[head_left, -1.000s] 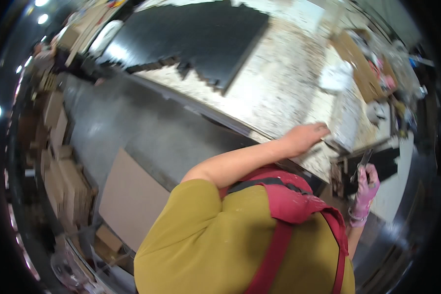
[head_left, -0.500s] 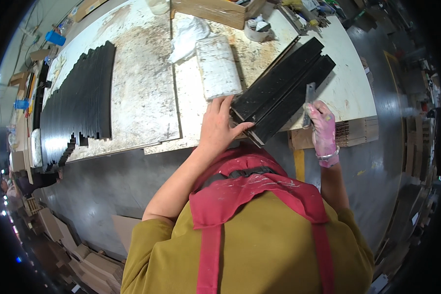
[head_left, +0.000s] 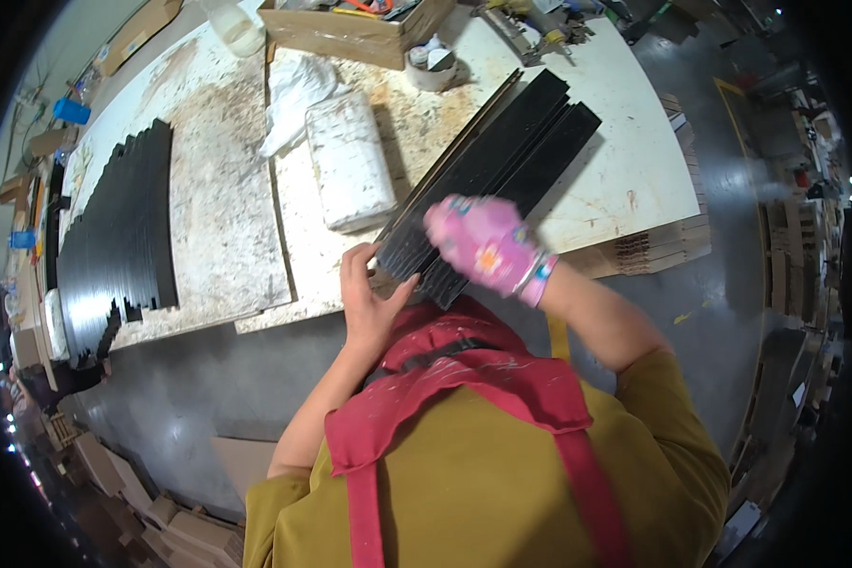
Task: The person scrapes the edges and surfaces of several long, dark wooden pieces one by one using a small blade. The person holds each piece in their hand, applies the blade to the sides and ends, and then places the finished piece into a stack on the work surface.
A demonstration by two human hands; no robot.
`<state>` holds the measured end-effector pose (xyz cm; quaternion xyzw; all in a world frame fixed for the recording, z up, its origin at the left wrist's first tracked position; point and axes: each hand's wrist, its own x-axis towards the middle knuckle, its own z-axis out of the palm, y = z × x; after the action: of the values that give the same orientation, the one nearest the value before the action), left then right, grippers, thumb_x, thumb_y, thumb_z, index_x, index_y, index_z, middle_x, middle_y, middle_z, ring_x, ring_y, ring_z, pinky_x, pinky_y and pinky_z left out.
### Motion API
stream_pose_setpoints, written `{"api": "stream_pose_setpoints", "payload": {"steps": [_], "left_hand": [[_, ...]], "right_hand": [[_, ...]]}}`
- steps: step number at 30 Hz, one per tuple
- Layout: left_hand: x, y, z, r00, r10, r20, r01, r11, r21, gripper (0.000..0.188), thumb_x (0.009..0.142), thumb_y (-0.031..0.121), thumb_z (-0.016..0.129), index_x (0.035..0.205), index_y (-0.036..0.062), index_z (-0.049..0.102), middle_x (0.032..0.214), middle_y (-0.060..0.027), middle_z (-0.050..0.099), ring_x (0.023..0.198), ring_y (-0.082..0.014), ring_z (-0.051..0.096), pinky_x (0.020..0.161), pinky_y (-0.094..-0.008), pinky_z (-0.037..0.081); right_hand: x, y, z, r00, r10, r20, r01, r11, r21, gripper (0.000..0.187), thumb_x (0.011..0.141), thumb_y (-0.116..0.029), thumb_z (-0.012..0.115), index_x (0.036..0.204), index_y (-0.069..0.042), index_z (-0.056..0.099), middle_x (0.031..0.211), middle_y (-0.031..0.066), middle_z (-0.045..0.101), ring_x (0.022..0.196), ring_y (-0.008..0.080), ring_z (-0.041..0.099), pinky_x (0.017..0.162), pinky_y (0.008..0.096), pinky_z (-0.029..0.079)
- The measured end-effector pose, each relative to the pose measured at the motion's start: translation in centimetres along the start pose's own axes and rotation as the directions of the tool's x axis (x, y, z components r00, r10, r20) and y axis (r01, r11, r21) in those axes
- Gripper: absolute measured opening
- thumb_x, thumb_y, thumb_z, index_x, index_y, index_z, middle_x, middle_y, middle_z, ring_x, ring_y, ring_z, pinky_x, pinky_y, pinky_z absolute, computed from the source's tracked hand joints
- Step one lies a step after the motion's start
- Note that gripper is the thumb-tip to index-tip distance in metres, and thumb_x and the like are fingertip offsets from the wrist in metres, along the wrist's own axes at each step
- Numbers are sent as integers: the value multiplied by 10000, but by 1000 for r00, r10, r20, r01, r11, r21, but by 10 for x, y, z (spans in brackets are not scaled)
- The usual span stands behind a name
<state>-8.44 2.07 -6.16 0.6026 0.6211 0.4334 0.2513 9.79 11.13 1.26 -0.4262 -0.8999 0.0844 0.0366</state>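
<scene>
A few long black boards [head_left: 488, 142] lie side by side at a slant on the table, their near ends toward me. My bare left hand [head_left: 371, 301] grips those near ends, with fingers on the left and thumb on the right. Over the near half of the boards, my right hand [head_left: 483, 244], in a pink flowered glove, is closed and slightly blurred. The flat metal scraper it held a moment ago is hidden under the glove now. Left of the boards sits a white, dark-smudged block [head_left: 350, 161], beside a crumpled white cloth [head_left: 298, 95].
A large row of black strips [head_left: 123, 222] lies at the table's left on a stained white panel [head_left: 222, 189]. At the back are a cardboard box [head_left: 336, 36] of tools, a tape roll [head_left: 431, 76] and a cloudy plastic container [head_left: 235, 30]. Stacked cardboard [head_left: 653, 248] shows below the right edge.
My right hand has swung left from beside the table onto the near part of the boards, and the scraper has gone out of sight. My left hand still holds the board ends.
</scene>
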Motion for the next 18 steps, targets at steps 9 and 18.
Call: {"api": "stream_pose_setpoints", "payload": {"steps": [9,18], "left_hand": [[3,9,-1,999,0,35,-2,998,63,595,643,117,822,1154,13,535,1119,-158,514,1021,-311,525,801,-362,464],[1,9,-5,995,-52,87,53,999,-4,576,687,80,794,1192,18,524,1122,-119,535,1046,-240,543,795,-330,477]], "right_hand": [[10,225,-29,883,223,-413,-232,972,29,155,879,-226,522,833,-97,595,790,143,629,727,330,622,651,438,504],[20,264,-35,830,495,-258,-524,850,-52,232,917,-244,455,809,-76,573,751,173,629,711,388,616,612,476,482]]}}
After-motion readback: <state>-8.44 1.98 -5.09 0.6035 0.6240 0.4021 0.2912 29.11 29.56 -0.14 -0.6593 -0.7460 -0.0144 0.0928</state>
